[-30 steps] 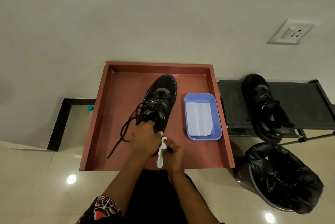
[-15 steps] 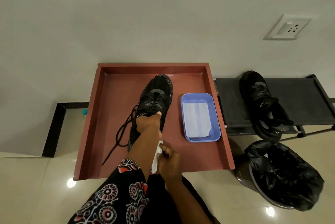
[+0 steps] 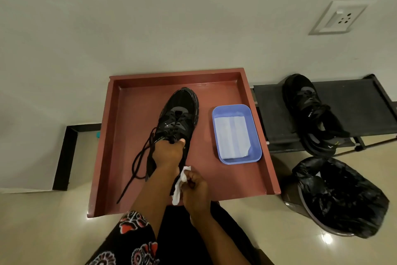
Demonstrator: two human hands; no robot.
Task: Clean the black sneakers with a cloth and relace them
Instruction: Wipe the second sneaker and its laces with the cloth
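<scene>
A black sneaker [image 3: 179,112] lies on the red-brown tray [image 3: 255,157], toe pointing away from me. Its loose black lace [image 3: 135,164] trails off to the left over the tray floor. My left hand [image 3: 168,153] grips the sneaker around its collar, thumb on the tongue. My right hand [image 3: 195,187] pinches a white cloth [image 3: 179,185] against the heel on the near right side; the heel itself is hidden by my hands. A second black sneaker [image 3: 309,112] rests on the black rack [image 3: 354,101] to the right.
A blue plastic tub [image 3: 255,136] holding folded white cloths sits on the tray to the right of the sneaker. A bin lined with a black bag [image 3: 339,198] stands on the floor at the right. A wall socket [image 3: 339,18] is on the wall above.
My left hand has slid forward from the heel to the collar and tongue. The right hand stays at the heel with the cloth. The camera has tilted a little.
</scene>
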